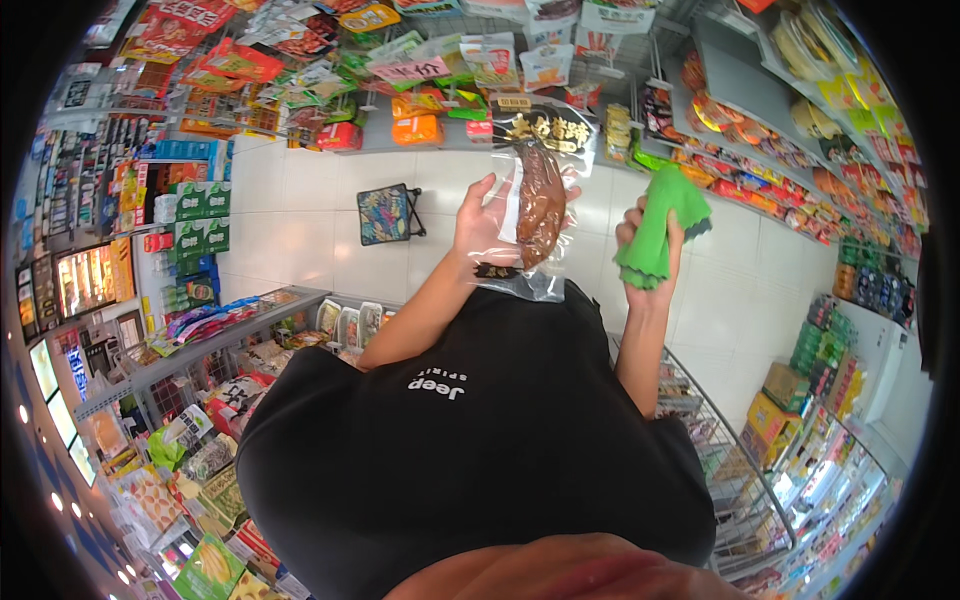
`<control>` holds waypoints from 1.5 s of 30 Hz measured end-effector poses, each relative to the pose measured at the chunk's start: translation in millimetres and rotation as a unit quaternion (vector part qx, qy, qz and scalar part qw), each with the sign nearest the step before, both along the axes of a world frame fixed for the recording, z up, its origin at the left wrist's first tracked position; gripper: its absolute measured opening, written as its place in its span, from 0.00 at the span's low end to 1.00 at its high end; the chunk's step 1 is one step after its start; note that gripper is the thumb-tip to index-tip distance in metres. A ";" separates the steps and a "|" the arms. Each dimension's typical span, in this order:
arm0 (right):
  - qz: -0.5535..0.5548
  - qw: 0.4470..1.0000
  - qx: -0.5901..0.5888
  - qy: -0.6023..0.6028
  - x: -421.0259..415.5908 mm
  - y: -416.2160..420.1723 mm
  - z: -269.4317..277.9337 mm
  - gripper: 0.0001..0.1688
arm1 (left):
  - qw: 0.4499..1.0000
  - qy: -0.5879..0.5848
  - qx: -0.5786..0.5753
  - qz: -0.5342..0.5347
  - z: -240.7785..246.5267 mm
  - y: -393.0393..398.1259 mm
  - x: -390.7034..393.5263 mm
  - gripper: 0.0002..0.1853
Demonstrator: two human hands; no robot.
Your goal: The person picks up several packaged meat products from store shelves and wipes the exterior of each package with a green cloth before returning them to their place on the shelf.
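On my left hand [480, 225] lies a clear vacuum-sealed pack of brown cooked meat [541, 202], with the thumb on one side and fingertips showing past the other edge. The pack has a black printed top and a clear lower flap, and it hides most of the palm. My right hand [632, 225] grips a bunched green cloth [664, 225] with a scalloped edge and a darker underside. The cloth hangs over the fingers, apart from the pack.
Ahead are shelves of hanging snack packets [491, 60]. A patterned folding stool [384, 215] stands on the tiled floor [300, 187]. Behind me to the left is a wire-sided bin of packaged food [240, 390]; a metal rack rail [739, 442] runs behind my right side. Stacked green drink cartons [202, 217] stand left.
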State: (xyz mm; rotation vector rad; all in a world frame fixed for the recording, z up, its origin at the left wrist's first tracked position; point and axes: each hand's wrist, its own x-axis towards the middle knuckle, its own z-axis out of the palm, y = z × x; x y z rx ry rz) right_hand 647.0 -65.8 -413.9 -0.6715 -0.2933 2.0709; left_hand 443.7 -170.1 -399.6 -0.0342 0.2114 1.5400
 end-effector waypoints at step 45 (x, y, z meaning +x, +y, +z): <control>0.194 0.523 0.652 -0.514 -301.4 -150.1 81.9 0.42 | 0.983 0.159 -0.088 -0.017 1.3 -104.4 -238.1 0.36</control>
